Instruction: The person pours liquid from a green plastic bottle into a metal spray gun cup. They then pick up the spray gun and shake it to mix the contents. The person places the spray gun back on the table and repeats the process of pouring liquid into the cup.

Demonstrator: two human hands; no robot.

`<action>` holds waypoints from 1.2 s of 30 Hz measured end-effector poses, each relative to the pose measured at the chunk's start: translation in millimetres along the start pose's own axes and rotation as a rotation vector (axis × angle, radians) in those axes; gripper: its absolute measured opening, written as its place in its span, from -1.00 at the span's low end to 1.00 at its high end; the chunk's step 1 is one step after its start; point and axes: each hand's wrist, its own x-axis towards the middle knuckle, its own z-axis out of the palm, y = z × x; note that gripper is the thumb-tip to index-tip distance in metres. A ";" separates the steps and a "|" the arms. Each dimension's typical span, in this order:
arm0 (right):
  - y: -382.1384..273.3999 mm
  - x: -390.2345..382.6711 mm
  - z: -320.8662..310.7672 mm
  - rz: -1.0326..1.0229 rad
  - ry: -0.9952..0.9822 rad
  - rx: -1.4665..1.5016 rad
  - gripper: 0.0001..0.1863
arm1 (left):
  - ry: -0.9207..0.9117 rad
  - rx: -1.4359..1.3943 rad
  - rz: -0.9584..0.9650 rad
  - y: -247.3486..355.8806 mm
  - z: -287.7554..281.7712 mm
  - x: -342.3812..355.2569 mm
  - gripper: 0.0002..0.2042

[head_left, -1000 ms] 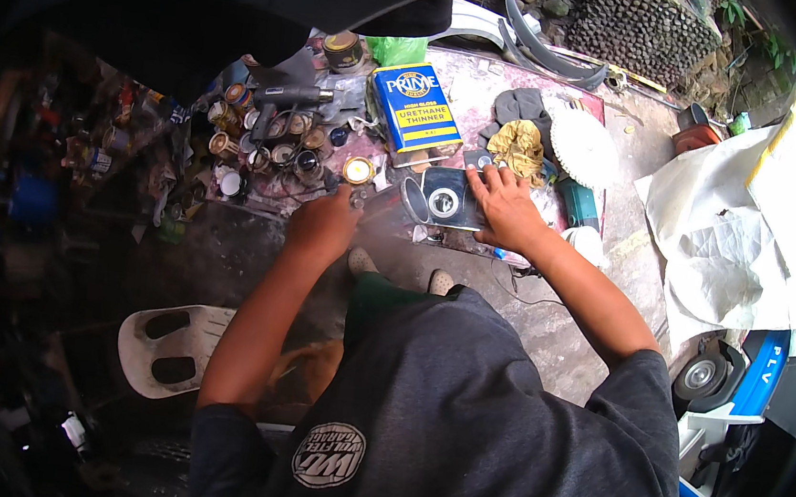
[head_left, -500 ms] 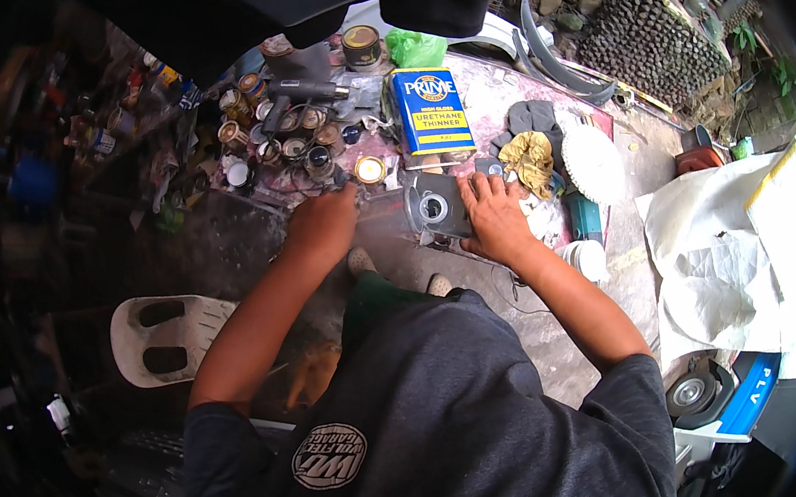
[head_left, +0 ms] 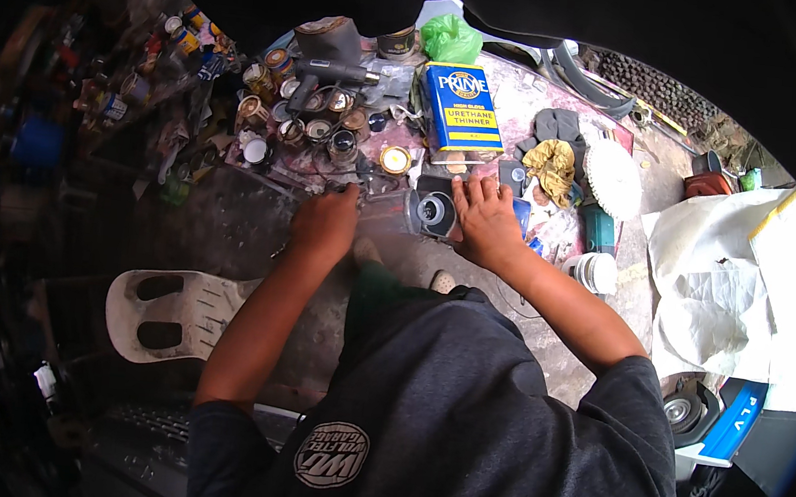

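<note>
My right hand (head_left: 489, 227) grips the right end of a dark flat part (head_left: 441, 198) with a round, pale-ringed lens (head_left: 431, 211) set in it, fingers spread over its top. Left of the lens the part looks clear and see-through. My left hand (head_left: 324, 222) is closed, knuckles up, a short way left of it. A small dark thing shows at its fingertips, too small to name. A hazy patch lies between the hands. Just beyond stand an open tin (head_left: 394, 160) with pale contents and a blue and yellow thinner can (head_left: 465, 111).
Several jars and tins (head_left: 318, 130) and a heat gun (head_left: 338, 74) crowd the table's left half. Yellow-brown gloves (head_left: 551, 170), a white toothed disc (head_left: 613, 179), a green power tool (head_left: 598, 228) and white lids (head_left: 597, 272) lie right. A plastic chair (head_left: 176, 313) stands behind left.
The view has shifted, so the table's things sit farther right. My right hand and the lens part have moved left relative to the table, and a blue thing shows beside that hand.
</note>
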 end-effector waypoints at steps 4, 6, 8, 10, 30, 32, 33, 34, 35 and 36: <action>-19.5 13.7 3.1 -0.020 -0.016 -0.079 -0.05 | 0.013 -0.045 -0.041 -16.2 10.0 -6.4 -0.69; -25.1 19.9 -2.1 -0.018 -0.098 -0.095 -0.01 | 0.017 -0.064 -0.069 -18.8 13.0 -9.1 -0.68; -24.9 21.4 -5.2 -0.017 -0.134 -0.100 0.01 | 0.010 -0.078 -0.087 -18.1 13.0 -11.8 -0.68; -19.7 19.4 -6.7 -0.017 -0.118 -0.096 0.03 | -0.010 -0.086 -0.097 -12.8 7.1 -12.7 -0.67; 122.7 -58.5 40.0 0.080 0.063 0.375 0.28 | 0.182 -1.178 -0.133 67.7 127.2 6.2 -0.38; 136.0 -70.8 50.6 0.091 0.070 0.374 0.26 | 0.203 -1.239 -0.178 66.1 143.7 13.0 -0.40; 137.0 -72.8 51.8 0.089 0.075 0.379 0.25 | 0.205 -1.325 -0.205 64.6 139.3 9.5 -0.42; 138.1 -74.1 52.4 0.089 0.072 0.392 0.23 | 0.209 -1.412 -0.230 64.6 132.3 6.4 -0.45; 139.0 -74.6 53.8 0.086 0.077 0.390 0.23 | 0.245 -1.487 -0.246 61.2 134.2 2.6 -0.47; 140.1 -74.5 55.3 0.079 0.085 0.390 0.23 | 0.285 -1.559 -0.265 55.5 136.9 -4.8 -0.48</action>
